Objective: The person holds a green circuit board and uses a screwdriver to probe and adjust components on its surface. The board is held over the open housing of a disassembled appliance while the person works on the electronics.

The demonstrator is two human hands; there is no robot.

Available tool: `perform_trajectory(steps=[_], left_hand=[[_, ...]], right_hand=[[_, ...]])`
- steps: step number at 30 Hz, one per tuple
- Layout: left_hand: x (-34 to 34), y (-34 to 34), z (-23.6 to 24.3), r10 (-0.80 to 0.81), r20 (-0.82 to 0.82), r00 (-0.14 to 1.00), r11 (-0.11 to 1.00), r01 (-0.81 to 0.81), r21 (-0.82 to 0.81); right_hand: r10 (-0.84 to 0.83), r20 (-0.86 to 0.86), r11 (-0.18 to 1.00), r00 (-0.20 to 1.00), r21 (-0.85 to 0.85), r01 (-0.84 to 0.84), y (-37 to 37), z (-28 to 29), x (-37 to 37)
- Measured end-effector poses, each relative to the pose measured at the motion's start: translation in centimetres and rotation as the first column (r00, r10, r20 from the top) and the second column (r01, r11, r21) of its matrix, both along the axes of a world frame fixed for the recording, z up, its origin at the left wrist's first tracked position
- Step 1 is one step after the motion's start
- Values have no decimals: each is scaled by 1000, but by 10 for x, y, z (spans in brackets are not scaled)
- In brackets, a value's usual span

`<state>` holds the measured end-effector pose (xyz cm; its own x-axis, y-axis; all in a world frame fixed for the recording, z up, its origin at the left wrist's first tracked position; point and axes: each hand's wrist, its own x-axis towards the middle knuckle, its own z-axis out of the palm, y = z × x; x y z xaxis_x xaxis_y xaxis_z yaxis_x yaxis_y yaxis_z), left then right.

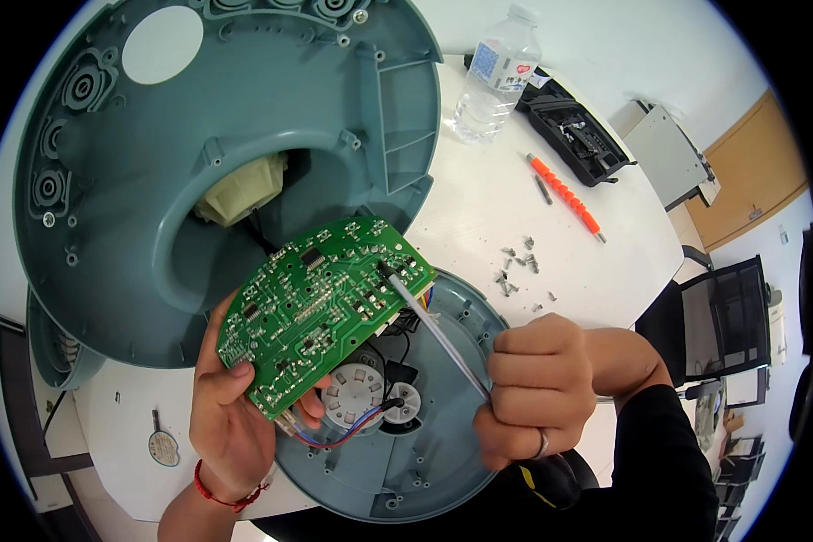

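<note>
Head view: looks down on a green circuit board point(321, 307) clasped in the left hand point(230, 406) at its lower-left part, with thumb along the near edge and fingers reaching underneath. Appears above the round lower housing point(452, 434), overlapping the large grey-green shell point(298, 99) in sight, and tilted with one component-covered face upward, probably to offer that face to tool and eye. Held close to the housing perhaps because of the red and blue wires point(363, 418), seen running from under the board toward the parts inside.

Shows the right hand point(537, 388) curled into a tight fist about a screwdriver point(443, 339), with the shaft slanting up and leftward to the right part of the board, seemingly for firm control over a long tool. Cannot tell about contact between tip and board. Shows the two hands well apart, on opposite sides of the housing.

Includes loose screws point(530, 262) on the white table point(623, 253), beyond the fist, likely set there to stay out of the way. Shows farther off an orange flexible shaft point(565, 194), a black tool case point(574, 135) and a clear bottle point(492, 86), perhaps put aside to leave elbow room.
</note>
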<state>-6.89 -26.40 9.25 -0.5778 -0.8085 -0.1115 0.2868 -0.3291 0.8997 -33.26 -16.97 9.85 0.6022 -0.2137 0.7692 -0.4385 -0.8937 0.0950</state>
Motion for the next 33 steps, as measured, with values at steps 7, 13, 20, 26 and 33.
perform_trajectory(steps=[7, 13, 20, 26, 33], left_hand=[[-2, 0, 2, 4, 10, 1000, 1000, -4, 0], [0, 0, 0, 1, 6, 1000, 1000, -1, -2], [-3, 1, 3, 13, 16, 1000, 1000, -13, 0], [0, 0, 1, -8, 15, 1000, 1000, 8, -9], [-1, 1, 2, 5, 22, 1000, 1000, -5, 1]], right_hand=[[72, -21, 997, 997, -6, -72, -2, 2, 5], [-54, -2, 998, 999, -22, 54, -1, 3, -5], [22, -63, 1000, 998, 9, -22, 2, -1, 1], [3, 23, 1000, 1000, -9, -3, -1, 0, -1], [-30, 16, 999, 999, -17, 30, -4, 0, -1]])
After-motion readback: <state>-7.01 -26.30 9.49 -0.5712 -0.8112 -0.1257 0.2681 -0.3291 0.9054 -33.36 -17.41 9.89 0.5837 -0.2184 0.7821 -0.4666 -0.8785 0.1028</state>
